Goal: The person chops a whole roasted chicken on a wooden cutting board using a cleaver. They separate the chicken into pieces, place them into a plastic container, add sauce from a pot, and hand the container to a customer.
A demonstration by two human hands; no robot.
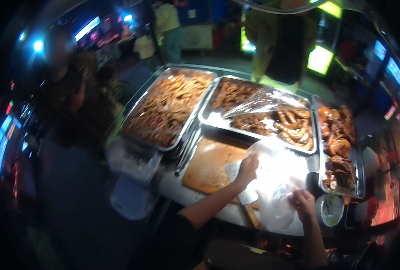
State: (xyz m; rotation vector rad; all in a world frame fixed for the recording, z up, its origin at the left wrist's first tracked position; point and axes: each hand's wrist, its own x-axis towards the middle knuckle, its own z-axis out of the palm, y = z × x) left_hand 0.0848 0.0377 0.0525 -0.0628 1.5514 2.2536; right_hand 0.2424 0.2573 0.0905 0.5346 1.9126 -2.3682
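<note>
A thin translucent plastic bag (276,211) spreads between my two hands, and glare washes out much of it. My left hand (248,168) grips its upper left side. At its right side, the fingers of my right hand (303,201) pinch the film. Under and left of the bag lies a wooden cutting board (208,163) with a worn, wet-looking surface. A cleaver rests partly on it; the bag and my left forearm cover part of its blade, and its wooden handle (251,215) points towards me.
Metal trays of cooked meat (168,108), wrapped chicken feet and other pieces (293,125), and glazed poultry (338,145) line the far and right sides. A round container (331,210) stands right. Plastic bags (132,158) hang left. A person (68,135) stands left; another person (281,44) is opposite.
</note>
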